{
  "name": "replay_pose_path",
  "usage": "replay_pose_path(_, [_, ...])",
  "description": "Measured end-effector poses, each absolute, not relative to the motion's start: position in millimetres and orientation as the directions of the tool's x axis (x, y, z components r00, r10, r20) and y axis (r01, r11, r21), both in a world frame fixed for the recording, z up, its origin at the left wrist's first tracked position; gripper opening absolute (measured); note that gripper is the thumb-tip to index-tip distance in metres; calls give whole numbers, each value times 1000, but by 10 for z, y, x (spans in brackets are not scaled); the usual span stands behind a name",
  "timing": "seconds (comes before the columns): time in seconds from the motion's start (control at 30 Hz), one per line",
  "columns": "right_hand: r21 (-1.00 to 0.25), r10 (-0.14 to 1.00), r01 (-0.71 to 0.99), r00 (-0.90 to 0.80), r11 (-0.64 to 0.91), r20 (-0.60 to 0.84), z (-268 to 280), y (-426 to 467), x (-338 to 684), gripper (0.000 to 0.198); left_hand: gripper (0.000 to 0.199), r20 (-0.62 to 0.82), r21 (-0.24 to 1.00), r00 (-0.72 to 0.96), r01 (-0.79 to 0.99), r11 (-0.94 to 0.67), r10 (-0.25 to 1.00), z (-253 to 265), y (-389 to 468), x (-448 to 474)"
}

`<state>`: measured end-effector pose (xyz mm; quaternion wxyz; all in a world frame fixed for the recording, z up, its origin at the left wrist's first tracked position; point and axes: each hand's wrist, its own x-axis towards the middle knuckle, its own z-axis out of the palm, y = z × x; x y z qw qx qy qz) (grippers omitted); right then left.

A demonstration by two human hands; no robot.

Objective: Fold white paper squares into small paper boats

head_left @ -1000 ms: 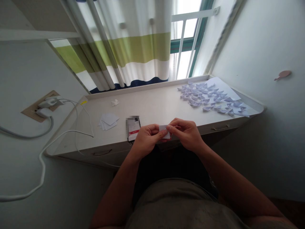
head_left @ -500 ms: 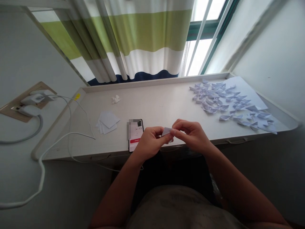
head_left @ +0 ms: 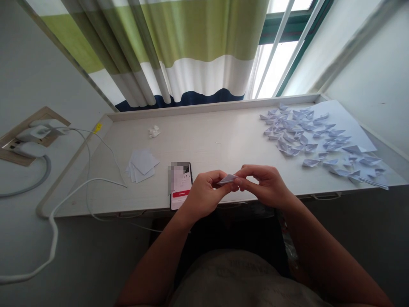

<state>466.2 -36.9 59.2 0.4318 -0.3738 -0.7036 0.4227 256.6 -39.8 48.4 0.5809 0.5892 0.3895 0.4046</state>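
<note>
A small piece of folded white paper (head_left: pixel 227 178) is pinched between both hands above the table's front edge. My left hand (head_left: pixel 206 192) is closed on its left side, thumb in front and fingers behind. On its right end, the thumb and fingertips of my right hand (head_left: pixel 263 184) press together. The paper looks like a flat, pointed triangle; part of it is hidden by my fingers. Just left of my left hand lies a phone (head_left: pixel 181 187) with a lit screen. Many folded paper boats (head_left: pixel 297 128) are gathered on the right side of the table.
Square white paper sheets (head_left: pixel 144 162) lie stacked loosely at the left, with a crumpled white scrap (head_left: pixel 154 131) behind them. White cables (head_left: pixel 89 179) run from the wall socket (head_left: pixel 35 132) across the table's left end. A larger white sheet (head_left: pixel 345 119) lies beneath some boats.
The folded paper has turned from a more upright face to a flatter, pointed shape. My right hand has shifted slightly, its fingertips now closing on the paper's right end. The view has tilted slightly.
</note>
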Motion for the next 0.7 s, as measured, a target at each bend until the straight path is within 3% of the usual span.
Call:
replay_pose_path(0.17, [-951,927,137,-301,275,225,546,-405,4663,23,24,63,997,327,19,-74,943,518,-385,2596])
replay_pose_path(0.33, [-938,917,55,-237,343,321,528,-425,4698,20,32,-55,946,479,-255,198,876,554,-382,2568])
replay_pose_path(0.43, [-920,895,71,-271,386,355,519,-425,4741,12,29,-83,896,460,-353,268,884,561,-390,2547])
replay_pose_path(0.7, [-844,828,156,-348,514,440,524,-289,4704,15,31,-84,916,285,-355,186,955,515,-357,2522])
